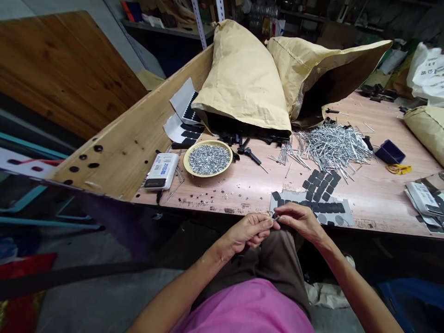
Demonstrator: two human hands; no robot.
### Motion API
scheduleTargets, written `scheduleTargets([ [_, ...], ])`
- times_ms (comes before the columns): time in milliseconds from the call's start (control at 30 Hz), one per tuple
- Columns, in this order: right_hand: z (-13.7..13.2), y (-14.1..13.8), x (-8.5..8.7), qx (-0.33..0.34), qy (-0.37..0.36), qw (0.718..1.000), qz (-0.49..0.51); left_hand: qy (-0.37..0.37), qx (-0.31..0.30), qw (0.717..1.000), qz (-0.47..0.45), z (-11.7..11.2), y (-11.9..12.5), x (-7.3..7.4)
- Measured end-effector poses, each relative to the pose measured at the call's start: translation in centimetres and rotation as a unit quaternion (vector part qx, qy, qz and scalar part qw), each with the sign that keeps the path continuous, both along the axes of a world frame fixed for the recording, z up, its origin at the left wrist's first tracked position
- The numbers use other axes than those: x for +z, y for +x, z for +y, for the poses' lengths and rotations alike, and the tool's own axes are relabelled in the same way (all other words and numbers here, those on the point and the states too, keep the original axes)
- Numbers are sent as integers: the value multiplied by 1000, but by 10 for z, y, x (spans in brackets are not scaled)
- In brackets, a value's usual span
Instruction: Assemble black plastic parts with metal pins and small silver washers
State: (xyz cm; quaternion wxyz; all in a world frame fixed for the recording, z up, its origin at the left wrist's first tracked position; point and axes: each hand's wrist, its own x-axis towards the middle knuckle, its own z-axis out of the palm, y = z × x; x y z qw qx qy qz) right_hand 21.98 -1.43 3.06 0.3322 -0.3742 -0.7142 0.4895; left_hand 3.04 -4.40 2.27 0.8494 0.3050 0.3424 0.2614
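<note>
My left hand (251, 231) is closed around a small black part (275, 217), held in front of the table edge above my lap. At the part's other end, the thumb and fingertips of my right hand (302, 222) pinch it. The fingers hide most of the part, so its full shape cannot be made out. Just behind my right hand lies a grey backing sheet (347, 217) with rows of black rounded pads (329, 207). More black pads (321, 184) lie in staggered rows beyond it.
A yellow bowl (186, 167) holds tiny metal pieces. Further right lies a heap of metal pins (335, 145) beside a dark blue tray (391, 151). Two paper sacks (243, 78) spill black parts (252, 155). A white box (162, 170) stands by the wooden side board (138, 134).
</note>
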Motion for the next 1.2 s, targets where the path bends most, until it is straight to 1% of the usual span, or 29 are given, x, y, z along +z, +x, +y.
scheduleTargets([
  [133,1,0,1,16,36,999,-9,1,-5,1000,6,-1,0,0],
  [267,-1,0,0,0,73,997,-34,21,15,999,23,-2,3,1],
  [367,-3,-1,1,-16,85,995,-51,46,34,997,45,-2,5,2],
  [500,-5,-2,3,-11,108,992,-60,70,36,995,68,-3,6,-1],
  [567,-6,-3,4,-12,124,989,-75,111,44,989,90,-4,6,-3],
  [600,-7,-4,4,-17,129,988,-81,155,59,980,112,-5,7,-4],
  [633,-7,-5,4,-23,129,988,-84,215,83,962,144,-6,8,-5],
  [667,-7,-5,4,-29,124,988,-84,288,114,933,183,-7,9,-7],
  [700,-8,-6,3,-35,113,990,-79,367,147,890,226,-8,11,-10],
  [767,-7,-6,1,-50,74,994,-61,504,197,783,308,-10,13,-15],
  [800,-7,-6,0,-60,51,996,-52,554,207,731,341,-11,14,-18],
  [833,-6,-5,-1,-73,29,996,-45,592,210,685,369,-11,15,-20],
  [867,-6,-5,-1,-87,6,995,-41,621,207,647,392,-12,15,-22],
  [900,-6,-5,-2,-100,-16,994,-39,642,203,615,410,-12,15,-24],
  [933,-6,-5,-2,-108,-39,993,-37,658,200,589,425,-13,15,-25],
  [967,-7,-5,-3,-113,-62,991,-33,669,196,569,436,-13,15,-26],
  [1000,-7,-5,-3,-114,-83,990,-27,677,191,555,443,-13,15,-26],
  [1033,-7,-5,-3,-112,-101,988,-19,681,187,548,449,-13,15,-26],
  [1067,-8,-5,-3,-109,-113,988,-13,680,182,549,450,-13,16,-26],
  [1100,-8,-5,-4,-108,-117,987,-6,673,179,561,447,-13,16,-25],
  [1133,-8,-5,-4,-107,-114,988,1,659,177,586,437,-12,16,-24],
  [1167,-8,-5,-4,-105,-106,989,5,635,178,625,418,-12,16,-23],
  [1200,-7,-4,-5,-101,-94,990,8,600,178,676,390,-10,16,-21],
])
